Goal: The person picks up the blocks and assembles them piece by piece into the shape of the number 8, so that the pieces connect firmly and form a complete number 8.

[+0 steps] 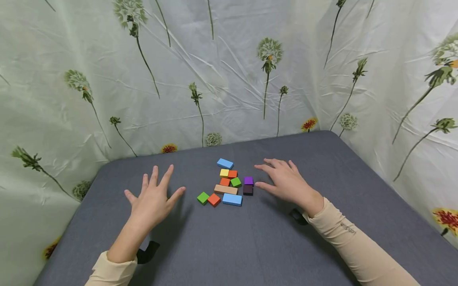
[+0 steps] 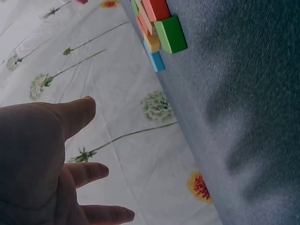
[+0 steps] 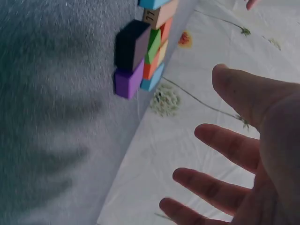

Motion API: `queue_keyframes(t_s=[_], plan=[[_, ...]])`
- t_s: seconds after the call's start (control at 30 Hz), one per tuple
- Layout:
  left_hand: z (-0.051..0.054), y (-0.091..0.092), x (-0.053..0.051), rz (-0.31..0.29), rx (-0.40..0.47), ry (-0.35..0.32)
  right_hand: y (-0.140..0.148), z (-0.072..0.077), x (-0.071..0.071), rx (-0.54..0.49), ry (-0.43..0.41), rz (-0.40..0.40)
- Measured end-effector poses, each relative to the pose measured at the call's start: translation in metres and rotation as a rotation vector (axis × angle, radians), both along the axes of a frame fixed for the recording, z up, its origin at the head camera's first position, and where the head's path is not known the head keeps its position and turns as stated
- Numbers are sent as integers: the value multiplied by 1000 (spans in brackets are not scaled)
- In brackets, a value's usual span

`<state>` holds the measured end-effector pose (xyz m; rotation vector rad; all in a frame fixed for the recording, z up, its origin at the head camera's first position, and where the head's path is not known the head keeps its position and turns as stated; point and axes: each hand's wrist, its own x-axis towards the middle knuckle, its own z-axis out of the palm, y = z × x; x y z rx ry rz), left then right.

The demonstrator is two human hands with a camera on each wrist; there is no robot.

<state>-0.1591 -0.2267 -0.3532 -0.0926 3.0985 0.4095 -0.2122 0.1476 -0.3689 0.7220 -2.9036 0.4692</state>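
Your left hand and right hand were spread, empty. A purple block lay just left of the right one, a green block right of the left; both seemed light, rigid, best pinched by opposite faces.

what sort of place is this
Probably a makeshift, curtained-off tabletop workspace, though the wider room is hidden: flower-print fabric hangs behind and beside a dark grey table, with small coloured blocks grouped on top.
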Motion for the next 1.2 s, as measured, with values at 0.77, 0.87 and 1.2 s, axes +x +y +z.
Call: queue_keyframes(t_s=[0.77, 0.87, 1.2], plan=[[-26, 24, -4, -108, 9, 97, -67, -18, -22, 41, -27, 170], [-29, 25, -7, -110, 28, 78, -73, -20, -23, 46, -48, 167], [-36, 28, -14, -115, 56, 35, -79, -25, -26, 18, -71, 160]])
